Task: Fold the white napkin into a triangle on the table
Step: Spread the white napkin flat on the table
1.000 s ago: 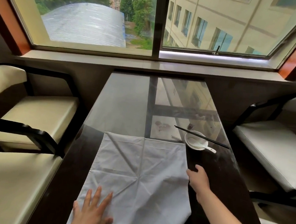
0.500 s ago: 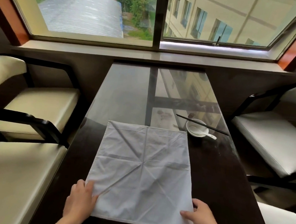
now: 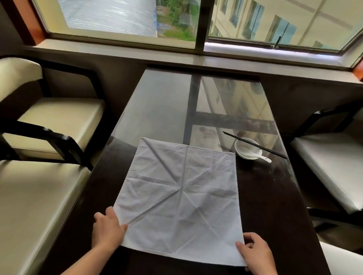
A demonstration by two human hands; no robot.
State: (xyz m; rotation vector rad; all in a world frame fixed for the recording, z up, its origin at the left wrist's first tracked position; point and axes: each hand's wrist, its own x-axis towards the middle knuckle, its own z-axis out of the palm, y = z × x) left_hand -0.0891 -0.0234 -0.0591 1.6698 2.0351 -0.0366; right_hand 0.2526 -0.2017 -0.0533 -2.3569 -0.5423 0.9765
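White napkin (image 3: pixel 180 200) lay spread open and flat, creased, across the near half of the dark glossy table (image 3: pixel 278 226), unfolded. Left hand (image 3: pixel 107 230) pinched the near left corner, thumb on top of the cloth. Right hand (image 3: pixel 255 255) gripped the near right corner, thumb pressed on the cloth. Beyond the far right corner, close to the table's right edge, sat a small white bowl (image 3: pixel 245 152) with a white spoon (image 3: pixel 261 157), black chopsticks (image 3: pixel 254 144) resting across the rim.
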